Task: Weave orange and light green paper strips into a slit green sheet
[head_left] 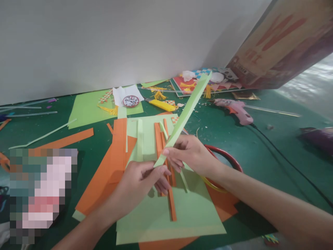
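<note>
Both the left hand (142, 180) and right hand (189, 154) are pinched on the near end of the green paper strip (186, 114), raised toward 1 o'clock over the paper pile (182, 208); it is judged light, floppy, easily creased and best gripped low.

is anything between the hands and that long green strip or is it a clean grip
Nothing visible does. The left hand and right hand both pinch the lower end of the green strip directly; the rest rises free. The orange strips and green sheet lie beneath the hands.
</note>
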`<act>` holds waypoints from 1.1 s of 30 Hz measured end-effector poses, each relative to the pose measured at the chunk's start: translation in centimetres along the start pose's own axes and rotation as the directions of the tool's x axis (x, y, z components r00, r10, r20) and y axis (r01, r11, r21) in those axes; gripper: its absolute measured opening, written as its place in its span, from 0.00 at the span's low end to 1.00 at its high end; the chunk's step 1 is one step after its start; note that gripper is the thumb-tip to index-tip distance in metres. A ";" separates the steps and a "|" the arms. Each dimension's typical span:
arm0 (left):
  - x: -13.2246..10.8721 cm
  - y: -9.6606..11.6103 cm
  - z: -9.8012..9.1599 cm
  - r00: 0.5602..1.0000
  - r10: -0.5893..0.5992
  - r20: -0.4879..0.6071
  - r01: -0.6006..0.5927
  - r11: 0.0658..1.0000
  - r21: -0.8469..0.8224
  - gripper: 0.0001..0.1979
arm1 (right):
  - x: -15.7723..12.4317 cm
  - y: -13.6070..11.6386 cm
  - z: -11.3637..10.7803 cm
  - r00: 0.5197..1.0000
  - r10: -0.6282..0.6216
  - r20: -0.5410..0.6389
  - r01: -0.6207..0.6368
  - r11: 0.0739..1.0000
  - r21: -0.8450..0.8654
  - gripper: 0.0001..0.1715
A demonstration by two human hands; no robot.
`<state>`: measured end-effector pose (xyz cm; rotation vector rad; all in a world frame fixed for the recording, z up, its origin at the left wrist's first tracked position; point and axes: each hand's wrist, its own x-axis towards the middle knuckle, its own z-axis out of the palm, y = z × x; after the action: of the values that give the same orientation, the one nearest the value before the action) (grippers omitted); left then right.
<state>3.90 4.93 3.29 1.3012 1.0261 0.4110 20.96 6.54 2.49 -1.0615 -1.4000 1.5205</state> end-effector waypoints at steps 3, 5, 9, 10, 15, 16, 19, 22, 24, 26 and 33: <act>0.0 0.1 0.0 1.000 -0.006 0.007 0.006 1.000 0.001 0.16 | 0.0 0.0 0.0 1.000 0.001 0.009 -0.001 1.000 0.024 0.23; 0.0 0.1 -0.1 1.000 -0.006 0.025 0.006 1.000 -0.018 0.16 | 0.0 0.0 0.0 1.000 0.005 0.013 -0.006 0.999 0.035 0.23; 0.0 0.1 -0.3 0.996 0.041 0.082 -0.028 0.989 -0.146 0.17 | -0.1 0.0 0.0 1.000 0.013 0.020 -0.013 1.000 0.028 0.24; 0.0 0.0 -0.4 0.993 0.051 0.103 -0.031 0.983 -0.183 0.18 | -0.1 0.1 0.0 1.000 0.011 0.022 -0.012 1.000 0.024 0.24; 0.2 -0.2 -0.7 0.985 0.071 0.159 -0.027 0.964 -0.265 0.17 | 0.0 0.2 0.0 0.999 -0.005 0.053 0.004 1.000 0.025 0.25; 0.3 -0.2 -0.7 0.985 0.073 0.158 -0.028 0.962 -0.271 0.16 | 0.0 0.2 0.0 0.998 -0.005 0.057 0.003 1.000 0.026 0.25; 0.3 -0.1 -0.6 0.987 0.068 0.146 -0.031 0.969 -0.244 0.16 | 0.0 0.3 0.0 0.999 -0.004 0.047 0.003 1.000 0.029 0.25; 0.1 -0.1 -0.4 0.995 0.075 0.070 -0.069 0.994 -0.091 0.16 | 0.0 0.2 0.0 1.000 -0.007 0.028 0.006 0.999 0.038 0.24; 0.0 -0.2 -0.3 0.995 0.097 0.015 -0.097 0.995 0.011 0.17 | 0.0 0.2 0.0 1.000 -0.004 0.013 0.003 0.999 0.033 0.23; 0.0 -0.3 -0.2 0.992 0.125 -0.013 -0.124 0.991 0.054 0.17 | 0.0 0.1 0.0 1.000 0.011 -0.006 -0.011 1.000 0.013 0.21; 0.3 -0.4 -0.4 0.976 0.213 -0.053 -0.202 0.966 0.164 0.15 | -0.1 -0.3 0.4 0.995 0.100 0.011 -0.099 0.990 -0.100 0.18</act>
<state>3.63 5.21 2.81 1.5533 0.9994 0.5468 20.65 6.36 2.85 -1.1982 -1.4655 1.5460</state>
